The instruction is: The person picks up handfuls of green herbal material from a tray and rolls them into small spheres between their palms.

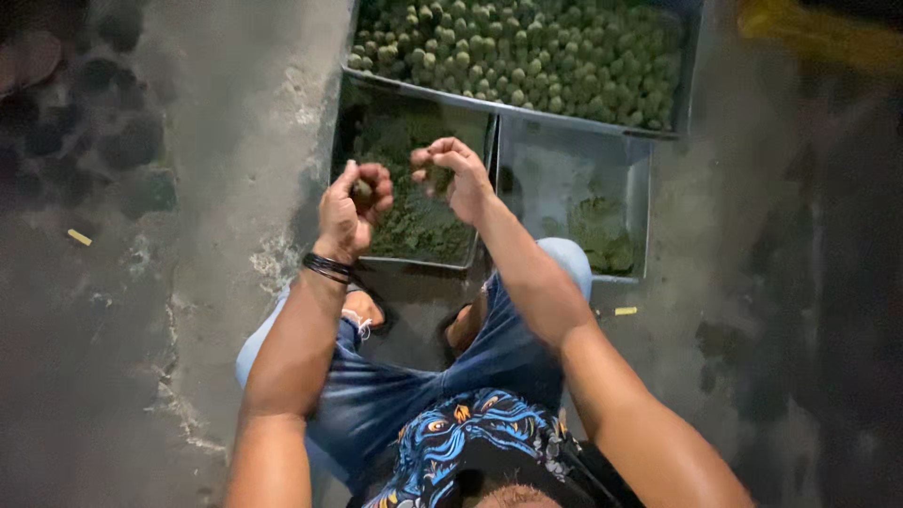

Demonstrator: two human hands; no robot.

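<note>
1. Fingers (376, 183) of the left hand (350, 212) were curled tight around a small greenish ball (362, 189), pretty much a closed fist with the ball peeking out at the top.
2. Right hand (458, 179) was bent over just beside it, fingertips pinched on a bit of the same green stuff (435, 175). Couldn't really tell its shape, it was mostly hidden.
3. Both hands hung above a metal tray (488, 141) on the floor, which had a heap of loose green paste (414, 221) in it.
4. Right next to that sat a second tray (555, 165) with only a small green clump (602, 235) in its near corner.
5. Further out, a bigger tray (689, 66) was packed with rows of finished green balls (527, 47), overlapping the far edges of the other two.
6. Person was sitting low in denim shorts (395, 400), black bands (327, 269) on the left wrist, grey concrete floor (216, 188) all around.
</note>
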